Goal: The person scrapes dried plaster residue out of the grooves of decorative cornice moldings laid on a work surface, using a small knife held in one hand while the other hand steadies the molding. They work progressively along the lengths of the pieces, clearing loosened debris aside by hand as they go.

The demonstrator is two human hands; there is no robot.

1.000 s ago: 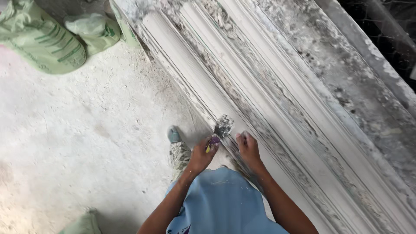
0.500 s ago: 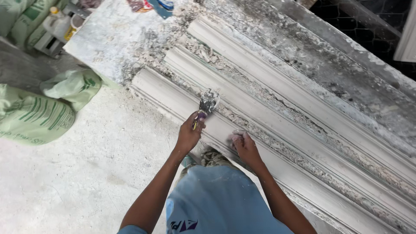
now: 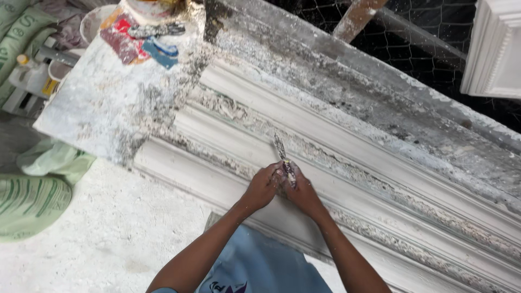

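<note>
A small scraper tool (image 3: 283, 160) is held near the middle of the frame, where both hands meet. The left hand (image 3: 262, 187) is closed around the handle end, and its grip is pressed tight on the tool. The right hand (image 3: 304, 194) is set just beside it, touching it, and its fingers also seem to be wrapped on the handle, though this part is hard to see because the two hands are bunched together.

The blade is pointed up and a little to the left of the frame, away from the hands. The tip is laid on a long white plaster moulding (image 3: 353, 157). The long line of the moulding is stretched from the upper left of the frame down to the lower right, so the tool is set across it, not along it. Both hands are about equally near the blade.

The moulding is carried on a dusty worktop (image 3: 92, 108). A few small tools (image 3: 144, 40) are seen at the upper left, well apart from the hands. A green sack (image 3: 30, 203) is left on the floor at the left edge.
</note>
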